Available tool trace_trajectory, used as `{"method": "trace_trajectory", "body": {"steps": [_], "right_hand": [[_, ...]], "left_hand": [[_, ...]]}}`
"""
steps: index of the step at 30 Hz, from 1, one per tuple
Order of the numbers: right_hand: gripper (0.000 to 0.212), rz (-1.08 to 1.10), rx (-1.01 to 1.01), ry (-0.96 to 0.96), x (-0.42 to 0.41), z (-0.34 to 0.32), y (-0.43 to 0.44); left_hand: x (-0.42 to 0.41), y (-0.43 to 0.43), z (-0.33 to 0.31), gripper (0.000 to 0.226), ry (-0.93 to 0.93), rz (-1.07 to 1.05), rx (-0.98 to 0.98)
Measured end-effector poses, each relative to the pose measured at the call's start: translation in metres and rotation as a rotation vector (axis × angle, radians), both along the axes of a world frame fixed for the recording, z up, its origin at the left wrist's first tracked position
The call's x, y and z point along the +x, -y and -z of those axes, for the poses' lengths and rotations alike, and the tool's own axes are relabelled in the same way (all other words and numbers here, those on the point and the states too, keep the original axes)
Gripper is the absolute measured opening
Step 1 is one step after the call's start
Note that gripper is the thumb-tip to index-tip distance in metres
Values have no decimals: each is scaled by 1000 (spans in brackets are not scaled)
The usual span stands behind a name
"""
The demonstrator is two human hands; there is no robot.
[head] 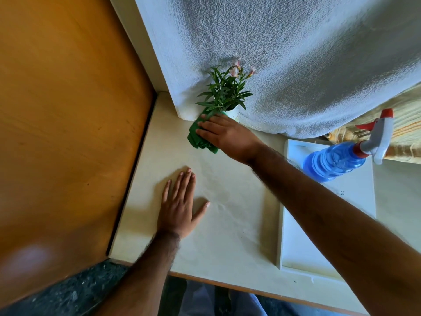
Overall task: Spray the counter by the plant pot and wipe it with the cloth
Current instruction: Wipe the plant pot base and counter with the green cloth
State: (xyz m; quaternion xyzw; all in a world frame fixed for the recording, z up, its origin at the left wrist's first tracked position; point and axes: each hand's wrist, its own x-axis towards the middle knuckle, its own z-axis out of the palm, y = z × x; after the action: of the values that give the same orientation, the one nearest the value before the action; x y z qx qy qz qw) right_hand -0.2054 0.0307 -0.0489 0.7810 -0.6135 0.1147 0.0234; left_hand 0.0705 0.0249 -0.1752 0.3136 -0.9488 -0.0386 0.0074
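Note:
A green cloth (197, 138) lies bunched on the cream counter (227, 224), right in front of a small white plant pot (232, 114) with green leaves and pink flowers. My right hand (224, 135) presses flat on the cloth, fingers pointing left, touching the pot's base. My left hand (180, 208) rests palm down on the counter nearer to me, fingers spread, holding nothing. A blue spray bottle (335, 161) with a grey and red trigger head stands on a white tray at the right.
A white tray (293, 236) lies on the counter's right side. A rough white wall (296, 53) rises behind the pot. An orange wooden panel (68, 110) borders the counter on the left. The counter's front edge (250, 290) runs close to me.

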Motion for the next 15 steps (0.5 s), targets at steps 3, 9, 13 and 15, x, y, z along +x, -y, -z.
{"method": "trace_trajectory", "body": {"steps": [3, 9, 13, 15], "right_hand": [[30, 13, 39, 31, -3, 8, -1], [39, 51, 218, 101, 3, 17, -4], [37, 23, 33, 128, 6, 6, -6], [31, 28, -46, 131, 2, 3, -5]], "left_hand": [[0, 0, 1, 92, 3, 2, 0], [-1, 0, -2, 92, 13, -4, 1], [-1, 0, -2, 92, -5, -4, -10], [0, 0, -2, 92, -2, -2, -7]]}}
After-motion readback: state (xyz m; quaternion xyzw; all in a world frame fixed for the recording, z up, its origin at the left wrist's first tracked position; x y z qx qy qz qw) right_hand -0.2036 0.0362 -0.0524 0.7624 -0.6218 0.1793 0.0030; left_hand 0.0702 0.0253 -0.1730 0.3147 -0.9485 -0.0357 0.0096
